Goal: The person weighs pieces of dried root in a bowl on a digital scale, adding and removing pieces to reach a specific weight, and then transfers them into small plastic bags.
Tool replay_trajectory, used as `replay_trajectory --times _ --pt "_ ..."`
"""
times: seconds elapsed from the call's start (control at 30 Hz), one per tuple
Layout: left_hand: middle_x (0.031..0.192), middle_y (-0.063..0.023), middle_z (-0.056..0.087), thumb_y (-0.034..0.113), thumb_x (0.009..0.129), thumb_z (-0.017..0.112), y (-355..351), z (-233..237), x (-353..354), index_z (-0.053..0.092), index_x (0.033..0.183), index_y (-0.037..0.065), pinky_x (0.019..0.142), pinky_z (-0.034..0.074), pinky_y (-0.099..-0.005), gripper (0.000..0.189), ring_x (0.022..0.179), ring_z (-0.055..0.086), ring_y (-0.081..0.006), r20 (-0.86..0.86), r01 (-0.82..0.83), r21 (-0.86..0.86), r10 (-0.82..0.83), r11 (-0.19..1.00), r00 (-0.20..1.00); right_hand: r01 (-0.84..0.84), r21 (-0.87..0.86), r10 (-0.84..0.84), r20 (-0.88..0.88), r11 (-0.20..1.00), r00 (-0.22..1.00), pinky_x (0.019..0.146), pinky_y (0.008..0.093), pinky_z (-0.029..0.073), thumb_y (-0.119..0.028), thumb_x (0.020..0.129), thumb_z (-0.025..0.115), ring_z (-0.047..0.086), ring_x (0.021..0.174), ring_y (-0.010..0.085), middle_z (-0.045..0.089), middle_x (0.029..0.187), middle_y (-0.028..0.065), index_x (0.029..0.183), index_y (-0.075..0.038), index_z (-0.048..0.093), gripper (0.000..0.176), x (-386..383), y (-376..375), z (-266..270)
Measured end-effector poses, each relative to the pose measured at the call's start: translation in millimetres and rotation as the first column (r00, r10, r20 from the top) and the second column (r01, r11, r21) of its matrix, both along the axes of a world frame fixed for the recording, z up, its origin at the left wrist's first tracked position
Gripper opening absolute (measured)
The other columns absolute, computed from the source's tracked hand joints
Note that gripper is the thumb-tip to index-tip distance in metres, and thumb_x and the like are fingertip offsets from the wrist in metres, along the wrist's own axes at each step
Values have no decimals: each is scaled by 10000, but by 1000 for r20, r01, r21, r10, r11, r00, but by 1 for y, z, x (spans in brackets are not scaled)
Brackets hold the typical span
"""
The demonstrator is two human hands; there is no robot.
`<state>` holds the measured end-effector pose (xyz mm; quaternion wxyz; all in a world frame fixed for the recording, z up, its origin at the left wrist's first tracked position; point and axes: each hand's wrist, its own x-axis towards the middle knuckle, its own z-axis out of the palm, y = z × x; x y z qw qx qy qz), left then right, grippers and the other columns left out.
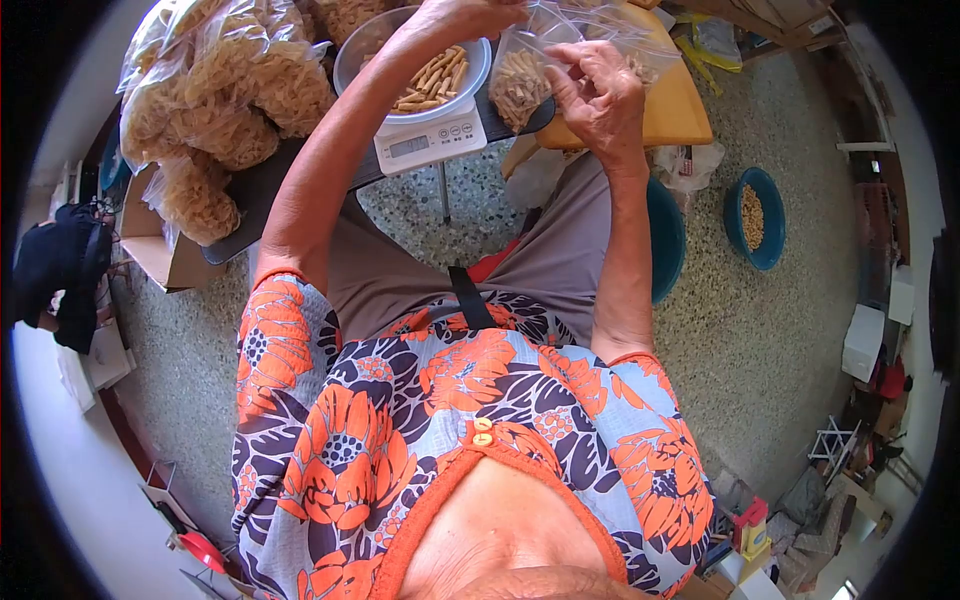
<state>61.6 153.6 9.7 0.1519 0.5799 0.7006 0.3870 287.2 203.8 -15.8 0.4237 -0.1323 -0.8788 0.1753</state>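
My left hand, partly cut off by the top edge, has its fingers closed at the mouth of a clear plastic bag. Short pale stick-like pieces fill the bag's lower part. On its right side, my right hand grips the bag with thumb and fingers bent together. Left of the bag, a translucent bowl of tan stick-like pieces rests on a white digital scale. More clear bags with similar contents lie beyond my right hand.
Large plastic bags of tan, crinkled dried strips are piled at the left on a dark table, above an open cardboard box. A yellow-orange board lies right. Teal basins stand on the speckled floor, one holding beige pieces.
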Motion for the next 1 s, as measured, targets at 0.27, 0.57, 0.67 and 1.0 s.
replay_trajectory --times 0.27,0.57,0.67,1.0 --pt "760 -124 701 167 862 747 -12 -2 4 730 922 24 633 543 -378 155 681 686 -228 -32 58 254 -52 966 998 11 18 -9 -80 1000 997 706 349 574 -139 876 813 706 798 268 716 895 89 989 -73 791 133 -5 7 -14" --pt "942 -141 707 160 848 783 -39 7 9 760 1016 56 781 543 -422 199 869 698 -320 -297 368 149 -313 918 902 -14 28 15 -44 1000 999 712 368 558 -145 891 797 697 797 284 702 877 97 1019 -65 787 151 -5 11 -13" --pt "927 -135 717 166 870 765 -40 5 9 775 977 49 780 550 -409 159 875 703 -297 -103 384 95 -375 918 921 -44 9 44 -23 999 999 715 373 555 -148 895 796 694 802 282 700 867 93 1030 -70 788 156 -2 10 -11" --pt "902 -90 659 149 875 785 -52 5 14 789 962 73 738 528 -384 115 845 676 -236 19 387 79 -390 919 921 -78 -28 76 -73 997 994 744 354 560 -85 892 780 697 834 276 720 906 95 1038 -79 787 147 -7 0 -14"
